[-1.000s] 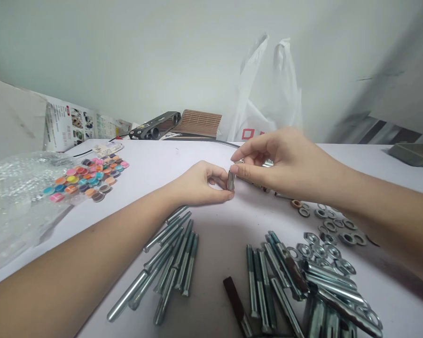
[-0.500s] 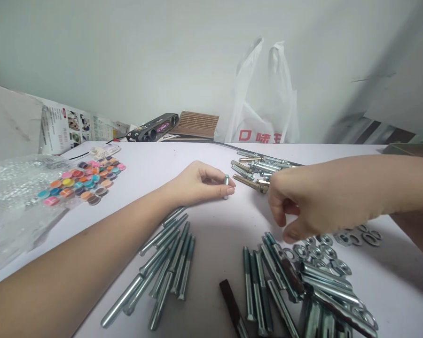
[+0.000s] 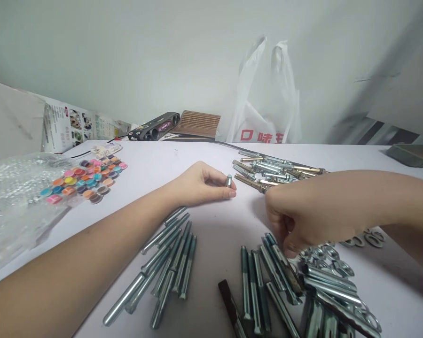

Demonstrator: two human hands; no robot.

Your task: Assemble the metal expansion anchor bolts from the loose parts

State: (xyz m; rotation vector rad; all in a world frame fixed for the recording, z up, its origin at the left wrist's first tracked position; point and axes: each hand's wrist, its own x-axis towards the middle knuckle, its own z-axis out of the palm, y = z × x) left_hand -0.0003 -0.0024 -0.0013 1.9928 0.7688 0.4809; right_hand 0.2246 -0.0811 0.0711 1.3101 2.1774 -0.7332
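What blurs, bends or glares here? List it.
Head view: soft, even light, with only faint shadows under the left hand and right hand; wide-angle bending curves the table edge and stretches the near forearms; bolts at the bottom edge look soft, nuts carry small bright glints; the bubble wrap sparkles.

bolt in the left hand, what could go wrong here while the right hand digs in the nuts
The left hand pinches the bolt upright by fingertips alone, so it could slip and roll toward the far bolt pile. The right hand reaches down into the nuts beside stacked sleeves; a nudge might scatter nuts across the table. Its fingertips are hidden, so a fumbled pick seems possible.
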